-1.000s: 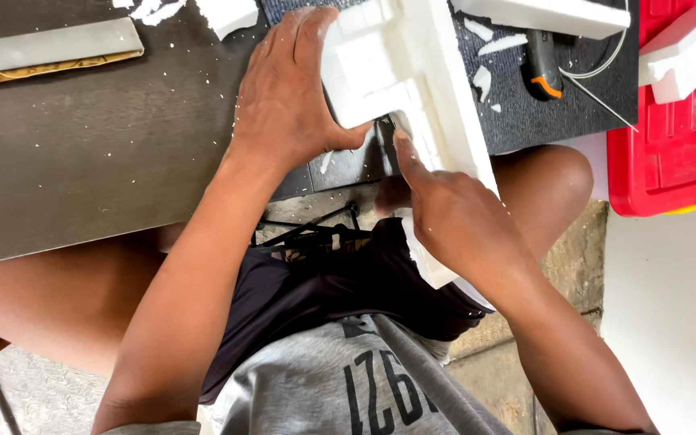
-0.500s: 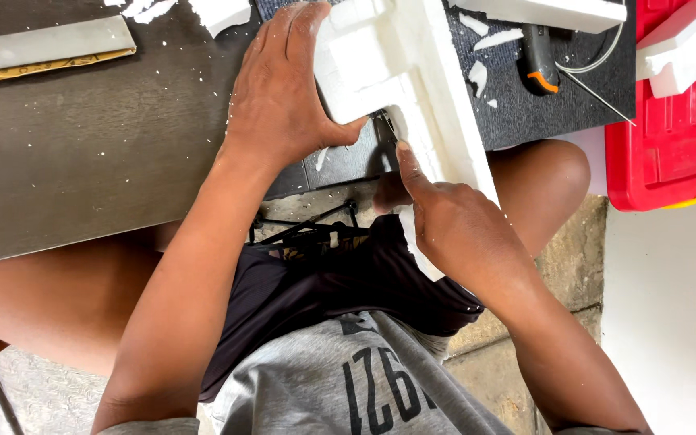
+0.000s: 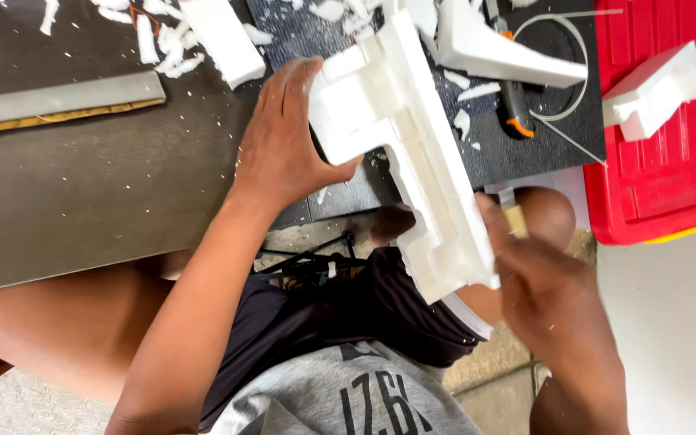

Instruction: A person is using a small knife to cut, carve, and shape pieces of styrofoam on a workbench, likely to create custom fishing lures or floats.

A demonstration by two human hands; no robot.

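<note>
A: Position of foam piece?
B: Over the near edge of the table, its lower end hanging past the edge above the lap. Left hand on its left side, right hand just right of its lower end.
A: Surroundings?
B: Flat bar far left on the table. Foam scraps behind it. Bin lid right of the table, foam block on it.

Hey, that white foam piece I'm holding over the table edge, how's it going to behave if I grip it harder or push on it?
The foam piece is probably light: the left hand steadies it alone. It looks stiff, keeping its stepped shape past the table edge. It is likely crumbly, judging by the white crumbs, so a hard squeeze may dent or snap it.
</note>
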